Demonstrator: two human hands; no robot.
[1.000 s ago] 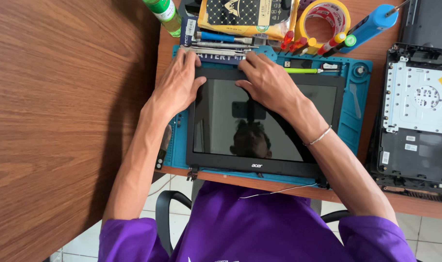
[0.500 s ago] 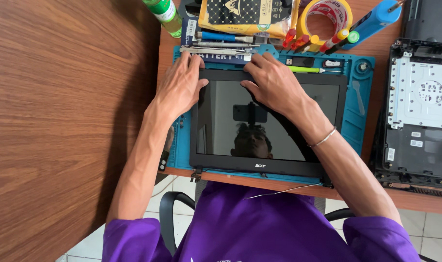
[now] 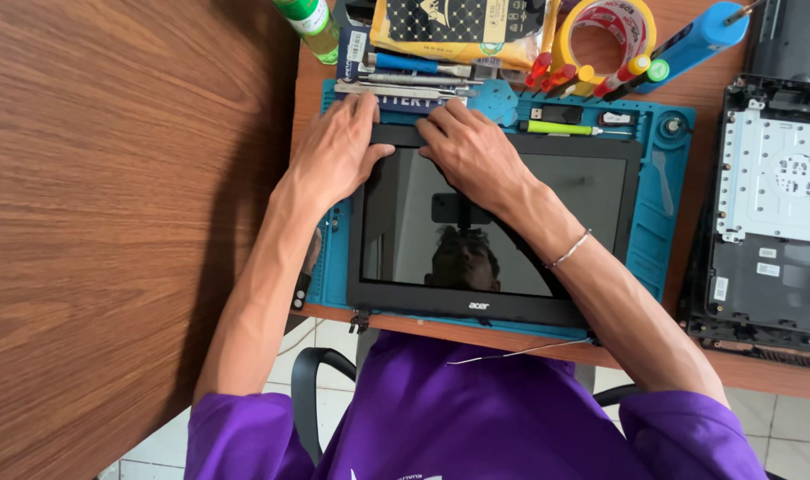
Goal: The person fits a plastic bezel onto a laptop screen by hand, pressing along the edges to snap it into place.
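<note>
Blue mat (image 3: 663, 213) carries a laptop screen panel (image 3: 512, 240); left hand (image 3: 338, 151) and right hand (image 3: 472, 151) press its top edge, fingers flat, gripping nothing.

Left hand (image 3: 338, 151), right hand (image 3: 472, 151) flat, side by side
</note>
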